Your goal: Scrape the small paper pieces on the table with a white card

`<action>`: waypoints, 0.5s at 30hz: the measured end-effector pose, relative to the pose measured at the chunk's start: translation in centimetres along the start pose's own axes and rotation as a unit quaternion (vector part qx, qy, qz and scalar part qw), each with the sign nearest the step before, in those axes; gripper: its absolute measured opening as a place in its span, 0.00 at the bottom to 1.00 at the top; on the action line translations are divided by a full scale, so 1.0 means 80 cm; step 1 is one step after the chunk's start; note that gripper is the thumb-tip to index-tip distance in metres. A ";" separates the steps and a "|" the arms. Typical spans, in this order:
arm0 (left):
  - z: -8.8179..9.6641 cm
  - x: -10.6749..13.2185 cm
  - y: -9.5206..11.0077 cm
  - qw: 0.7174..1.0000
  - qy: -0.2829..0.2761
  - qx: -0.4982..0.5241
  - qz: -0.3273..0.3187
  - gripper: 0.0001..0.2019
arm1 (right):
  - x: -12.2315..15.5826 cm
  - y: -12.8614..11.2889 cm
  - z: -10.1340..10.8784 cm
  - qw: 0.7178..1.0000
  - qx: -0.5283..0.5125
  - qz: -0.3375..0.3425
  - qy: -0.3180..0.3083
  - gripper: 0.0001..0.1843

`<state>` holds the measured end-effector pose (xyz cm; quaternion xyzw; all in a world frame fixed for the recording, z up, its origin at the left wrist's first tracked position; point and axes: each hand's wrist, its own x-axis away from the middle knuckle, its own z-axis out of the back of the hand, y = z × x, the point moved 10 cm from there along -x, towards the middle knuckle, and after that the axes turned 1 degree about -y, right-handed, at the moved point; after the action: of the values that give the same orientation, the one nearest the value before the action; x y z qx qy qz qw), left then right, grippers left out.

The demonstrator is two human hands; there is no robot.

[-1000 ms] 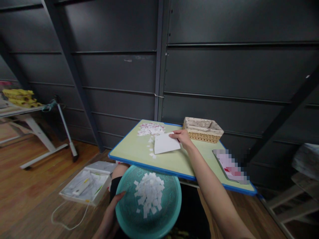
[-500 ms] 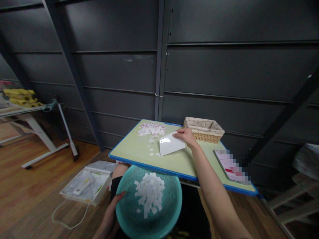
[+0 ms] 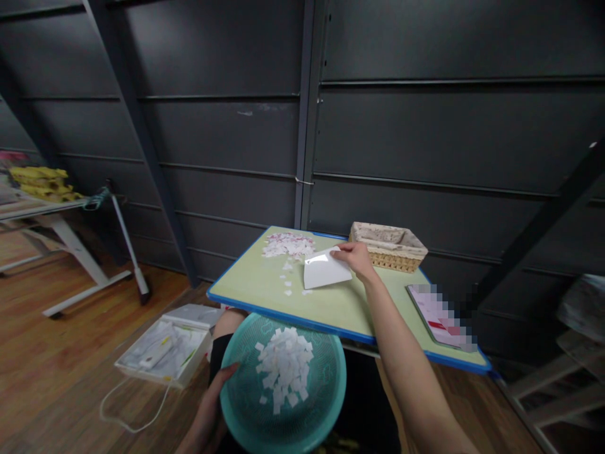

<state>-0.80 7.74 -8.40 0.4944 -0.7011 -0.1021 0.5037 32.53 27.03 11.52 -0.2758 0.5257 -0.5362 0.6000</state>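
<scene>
My left hand (image 3: 218, 394) grips the left rim of a teal plastic colander (image 3: 331, 403) on my lap, thumb over the edge. Small white paper pieces (image 3: 286, 366) are heaped inside it. In my right hand (image 3: 357, 257), a white plastic scraper (image 3: 326, 272) with a small hole near one corner is pinched by its upper right edge. It stands tilted over the light green tabletop (image 3: 255, 277). Beside its lower left edge lie a few loose white pieces (image 3: 288, 284). A larger pile of white and pinkish paper scraps (image 3: 288, 244) sits at the table's far left.
A cloth-lined wicker basket (image 3: 390, 247) stands at the table's back right. Nearer the right edge lies a tablet-like device (image 3: 437, 318), partly blurred out. On the floor at left is an open white box (image 3: 163, 353) with a cord. Dark wall panels (image 3: 227, 132) rise behind the table.
My right hand has shifted the scraper slightly away from me, and its lower edge has risen a little. My left hand and the colander have stayed in place.
</scene>
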 end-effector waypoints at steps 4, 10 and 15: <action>-0.002 -0.001 0.002 1.000 0.000 -0.004 -0.007 0.14 | 0.006 -0.001 -0.029 0.999 -0.010 -0.008 -0.040 0.17; 0.003 -0.005 -0.003 1.000 0.005 -0.017 0.001 0.15 | 0.007 0.001 -0.030 0.998 -0.050 -0.019 -0.033 0.18; 0.004 -0.004 -0.003 1.000 0.004 -0.015 -0.004 0.17 | 0.001 0.003 -0.019 1.000 0.004 0.002 -0.027 0.17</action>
<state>-0.87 7.77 -8.92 0.4902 -0.6956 -0.1125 0.5130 31.23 27.36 10.83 -0.2872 0.5075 -0.5295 0.6161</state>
